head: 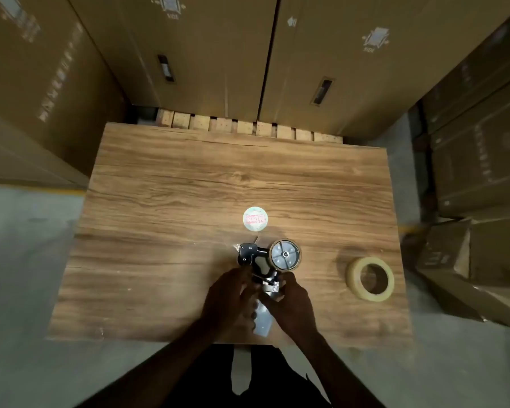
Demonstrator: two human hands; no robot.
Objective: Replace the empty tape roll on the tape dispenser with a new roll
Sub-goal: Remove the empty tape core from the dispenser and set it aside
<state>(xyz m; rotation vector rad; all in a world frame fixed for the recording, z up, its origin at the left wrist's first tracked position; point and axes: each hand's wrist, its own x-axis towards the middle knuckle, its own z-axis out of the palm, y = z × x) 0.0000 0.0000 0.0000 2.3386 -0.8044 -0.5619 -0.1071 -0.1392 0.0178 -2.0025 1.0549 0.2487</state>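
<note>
A black tape dispenser (pixel 255 257) lies on the wooden table (pixel 189 187) near its front edge. On its grey hub sits a thin brown roll (pixel 285 255). My left hand (pixel 228 301) grips the dispenser's handle from the left. My right hand (pixel 292 301) holds the handle and metal bracket from the right. The grey handle end (pixel 262 320) shows between both hands. A full roll of clear tape (pixel 370 278) lies flat on the table to the right, apart from my hands.
A small round label disc (pixel 255 219) lies on the table just beyond the dispenser. Tall cardboard boxes (pixel 206 54) stand behind and to the left. More boxes (pixel 480 160) are stacked on the right, with grey floor around.
</note>
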